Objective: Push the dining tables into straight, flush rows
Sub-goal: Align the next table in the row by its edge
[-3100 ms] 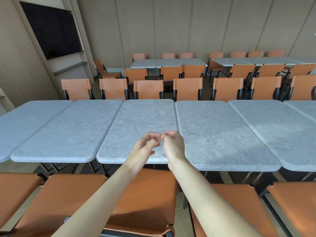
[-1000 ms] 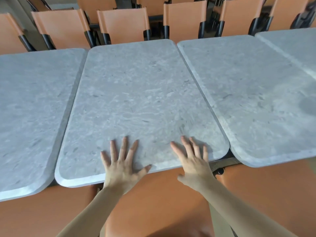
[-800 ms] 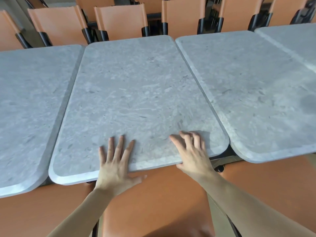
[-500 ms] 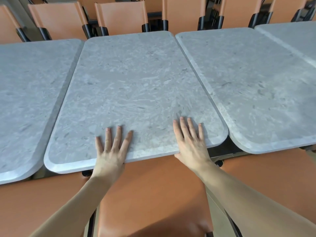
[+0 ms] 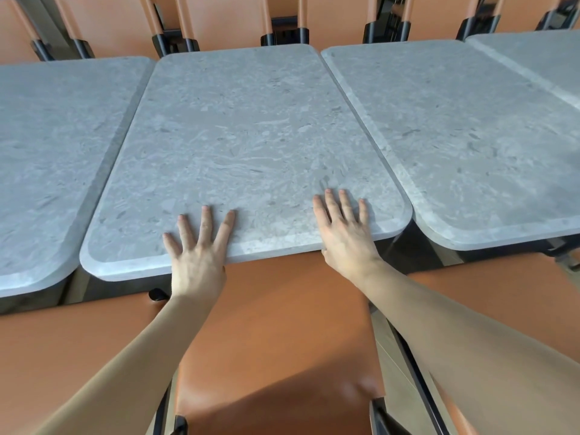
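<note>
A grey stone-look dining table (image 5: 251, 136) lies straight ahead, between a left table (image 5: 56, 146) and a right table (image 5: 470, 136). My left hand (image 5: 197, 249) presses flat on the middle table's near edge, fingers spread and straight, thumb hidden below the rim. My right hand (image 5: 345, 227) lies flat near the table's near right corner, fingers straight. The middle table's near edge sits a little farther from me than the left table's near edge. The seam to the right table is tight at the far end and opens at the rounded near corners.
An orange leather chair (image 5: 276, 334) stands directly under my arms, with more orange chairs (image 5: 518, 296) on both sides. A row of orange chair backs (image 5: 226, 23) lines the tables' far side. Another grey table (image 5: 539, 54) shows at the far right.
Both hands came down from in front of me onto the middle table's near edge and stayed flat there. Over the last second the table's near edge slid away from me.
</note>
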`<state>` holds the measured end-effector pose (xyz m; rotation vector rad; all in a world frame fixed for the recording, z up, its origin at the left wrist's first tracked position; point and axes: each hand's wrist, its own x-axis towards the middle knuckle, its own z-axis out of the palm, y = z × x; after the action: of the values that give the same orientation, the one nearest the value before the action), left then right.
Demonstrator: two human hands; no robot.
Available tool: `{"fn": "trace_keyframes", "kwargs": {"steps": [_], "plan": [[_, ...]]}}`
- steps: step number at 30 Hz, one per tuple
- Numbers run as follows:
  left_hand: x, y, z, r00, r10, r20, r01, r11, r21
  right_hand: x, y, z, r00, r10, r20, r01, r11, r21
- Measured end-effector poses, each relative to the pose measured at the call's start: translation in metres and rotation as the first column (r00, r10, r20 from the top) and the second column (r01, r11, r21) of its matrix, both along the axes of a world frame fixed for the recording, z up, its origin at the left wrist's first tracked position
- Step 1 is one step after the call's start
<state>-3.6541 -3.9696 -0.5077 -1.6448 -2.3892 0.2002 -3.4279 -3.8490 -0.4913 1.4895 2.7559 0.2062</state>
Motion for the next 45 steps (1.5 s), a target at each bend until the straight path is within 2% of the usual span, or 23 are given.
{"fn": "trace_keyframes", "kwargs": {"steps": [5,15,45], "plan": [[-0.003,-0.006,-0.002,0.999,-0.023,-0.027,0.024,1.000,0.010,-0.001,0.002,-0.007,1.000,-0.012,-0.020,0.013,0.999,0.050],[-0.006,-0.004,0.006,0.998,-0.039,-0.042,0.037,0.997,-0.064,-0.006,-0.003,-0.010,0.998,-0.058,-0.034,0.059,0.998,0.035],[-0.006,-0.002,0.003,1.000,-0.014,-0.007,0.014,1.000,-0.014,-0.005,-0.005,-0.013,0.990,-0.083,-0.114,0.087,0.996,0.025]]}}
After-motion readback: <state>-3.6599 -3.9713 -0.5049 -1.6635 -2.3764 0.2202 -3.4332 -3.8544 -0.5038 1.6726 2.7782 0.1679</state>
